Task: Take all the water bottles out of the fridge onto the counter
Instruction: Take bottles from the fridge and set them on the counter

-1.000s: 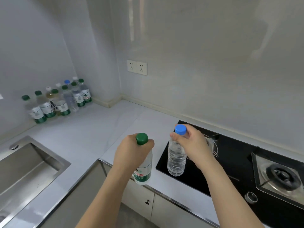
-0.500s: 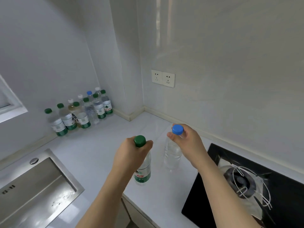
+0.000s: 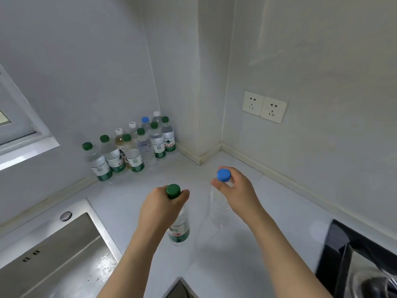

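We carry two bottles above the pale grey counter (image 3: 247,265). Our left hand (image 3: 160,208) wraps its fingers around the neck of the clear green-capped, green-labelled plastic bottle (image 3: 179,226); our right hand (image 3: 238,193) pinches the neck of the clear blue-capped plastic bottle (image 3: 218,208) just under the cap. Both look full, so probably heavy and perhaps slick. Thin walls would dent, so the stiff neck seems the best hold. The cluster of bottles (image 3: 133,147) stands at eleven o'clock.
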The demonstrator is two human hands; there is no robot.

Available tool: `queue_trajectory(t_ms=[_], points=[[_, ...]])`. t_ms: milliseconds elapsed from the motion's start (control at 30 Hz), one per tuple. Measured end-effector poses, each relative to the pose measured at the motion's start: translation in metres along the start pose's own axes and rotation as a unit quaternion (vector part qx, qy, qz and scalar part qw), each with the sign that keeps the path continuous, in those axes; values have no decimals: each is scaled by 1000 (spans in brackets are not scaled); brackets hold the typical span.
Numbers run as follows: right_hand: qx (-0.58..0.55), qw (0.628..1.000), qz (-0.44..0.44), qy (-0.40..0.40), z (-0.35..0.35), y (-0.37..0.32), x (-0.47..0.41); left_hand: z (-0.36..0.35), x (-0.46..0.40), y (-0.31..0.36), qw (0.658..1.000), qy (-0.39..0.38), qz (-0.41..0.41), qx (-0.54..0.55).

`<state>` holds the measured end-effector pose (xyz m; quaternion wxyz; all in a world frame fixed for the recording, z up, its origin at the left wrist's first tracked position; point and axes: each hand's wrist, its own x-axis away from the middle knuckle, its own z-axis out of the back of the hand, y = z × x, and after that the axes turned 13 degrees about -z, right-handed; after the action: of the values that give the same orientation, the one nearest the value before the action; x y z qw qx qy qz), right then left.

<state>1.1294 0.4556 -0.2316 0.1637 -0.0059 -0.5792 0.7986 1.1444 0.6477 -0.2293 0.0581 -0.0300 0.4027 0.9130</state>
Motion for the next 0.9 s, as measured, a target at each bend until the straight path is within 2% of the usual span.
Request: queue_trajectory(t_ms=[267,500,700,900], points=[[84,995,-11,-45,-112,-42,-86,55,-96,-78,994,21,51,-97],[102,992,9,-68,-199,-68,-148,100,-152,-143,991,79,87,-60],[116,989,17,-90,-273,-85,-191,127,-191,-192,990,80,116,-31],[142,985,38,-94,-328,-95,-220,138,-215,-229,992,66,111,-11]])
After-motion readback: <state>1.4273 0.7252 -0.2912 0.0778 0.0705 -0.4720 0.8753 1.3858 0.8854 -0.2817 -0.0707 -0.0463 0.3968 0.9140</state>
